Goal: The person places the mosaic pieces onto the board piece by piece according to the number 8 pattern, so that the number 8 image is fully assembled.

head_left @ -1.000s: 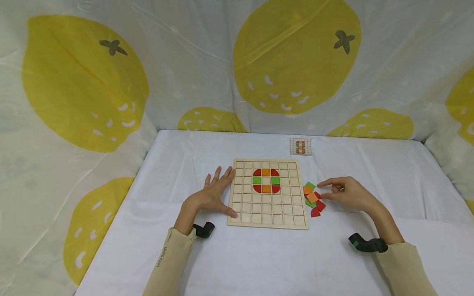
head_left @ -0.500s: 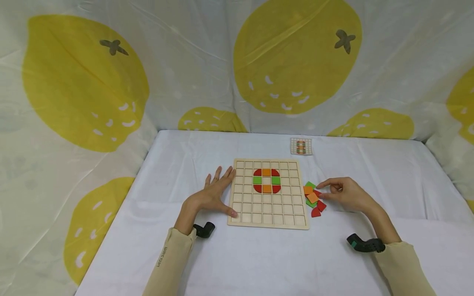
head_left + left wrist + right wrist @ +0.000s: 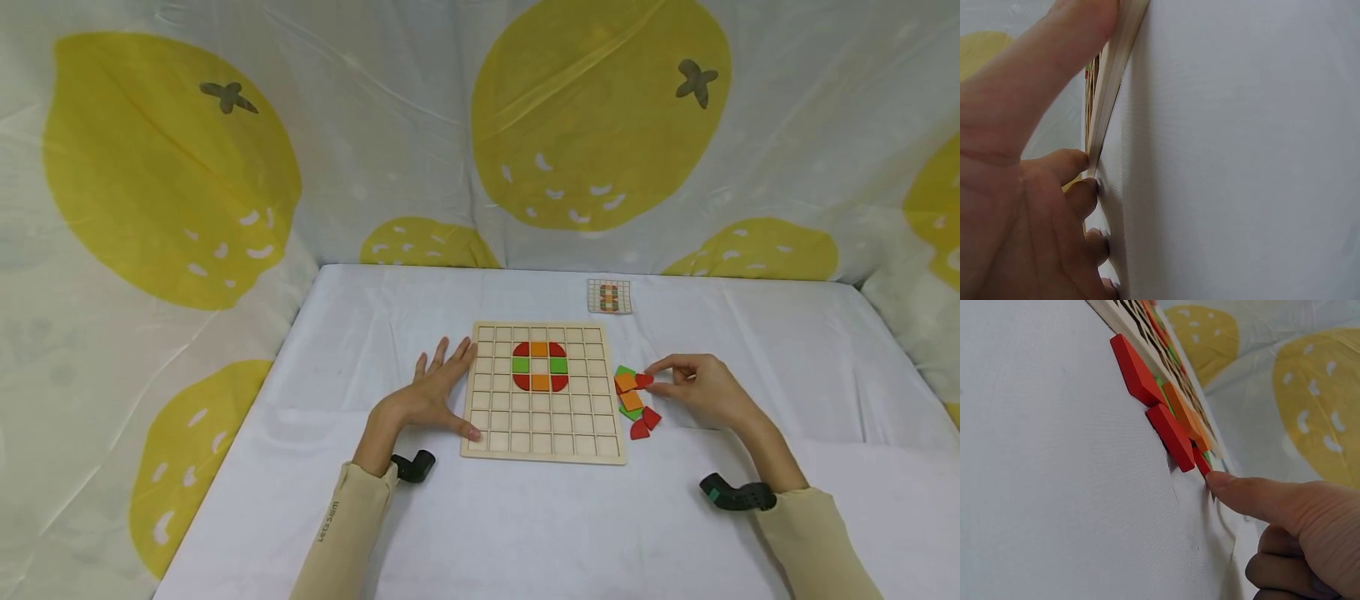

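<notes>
A wooden grid board point(image 3: 540, 425) lies on the table, with red, orange and green tiles set in a ring near its upper middle. My left hand point(image 3: 427, 400) rests at the board's left edge, fingers spread and thumb over the lower left corner. To the right of the board is a small pile of loose tiles, including an orange square tile point(image 3: 632, 402) and a red quarter-round tile point(image 3: 640, 430). At the pile's upper right, my right hand point(image 3: 708, 390) pinches a red tile point(image 3: 643, 381) between thumb and index finger; in the right wrist view other tiles partly hide it.
Behind the board lies a small pattern card point(image 3: 609, 297) printed with a coloured grid design. A white cloth covers the table point(image 3: 525, 533), and a lemon-print curtain point(image 3: 420, 125) stands at the back and sides. Each wrist wears a black camera point(image 3: 738, 493).
My right hand has shifted slightly up, and the red tile it pinches now shows above the pile. One orange tile has turned a little. The left hand and board have stayed put.
</notes>
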